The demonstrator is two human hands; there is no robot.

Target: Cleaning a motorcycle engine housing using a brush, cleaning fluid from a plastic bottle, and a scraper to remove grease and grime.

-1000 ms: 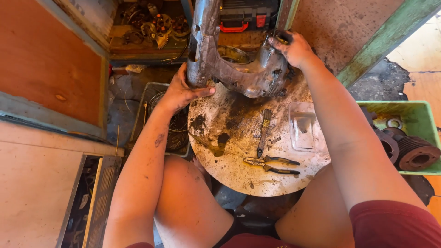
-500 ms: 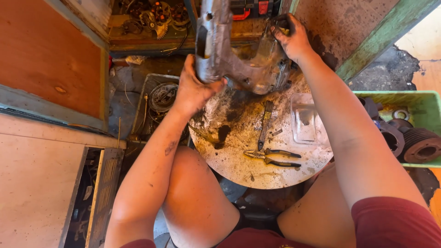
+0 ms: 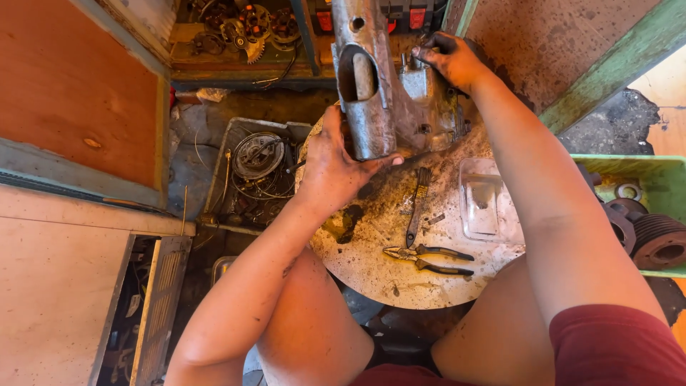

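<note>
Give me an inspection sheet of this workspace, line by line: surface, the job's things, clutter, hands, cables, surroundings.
Surface: round work table, greasy, stained and speckled with grit.
Job's things: grey metal engine casing standing at the table's far edge, held on both sides.
Clutter: pliers, a spanner and a clear plastic tray lying on the table.
Hands: left hand pressed against the casing's near side; right hand, blackened with grease, gripping its far top.
Cables: loose wires coiled in the grey bin left of the table.
Surroundings: green crate of dark ribbed parts at right; shelf of gears beyond; wooden panels at left.
</note>
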